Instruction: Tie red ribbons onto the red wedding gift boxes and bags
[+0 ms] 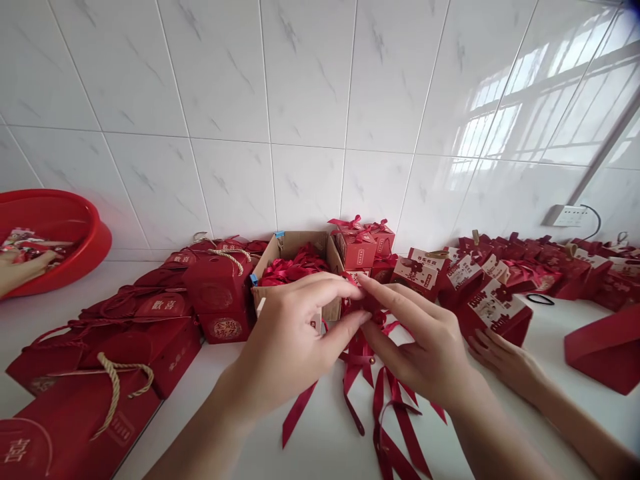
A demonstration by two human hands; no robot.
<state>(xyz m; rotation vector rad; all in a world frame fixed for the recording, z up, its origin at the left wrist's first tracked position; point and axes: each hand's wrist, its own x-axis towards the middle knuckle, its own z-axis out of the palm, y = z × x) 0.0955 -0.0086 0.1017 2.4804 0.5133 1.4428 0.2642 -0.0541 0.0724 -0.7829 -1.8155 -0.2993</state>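
Note:
My left hand (300, 327) and my right hand (417, 333) meet fingertip to fingertip above the white table. Thumb and index finger of each are pinched together on a red ribbon, mostly hidden by the fingers. Below them, several loose red satin ribbons (393, 407) trail over the tabletop. Just behind my hands stands an open cardboard box (334, 267) with a heap of red ribbons (303, 263) inside. Small red gift boxes (356, 250) topped with bows are stacked at its right side.
Larger red gift boxes (170, 353) with rope handles crowd the left. A person's hand (33, 267) reaches into a red basin (97, 233). At right, another person's hand (507, 367) touches a red box (500, 313); more red boxes line the tiled wall.

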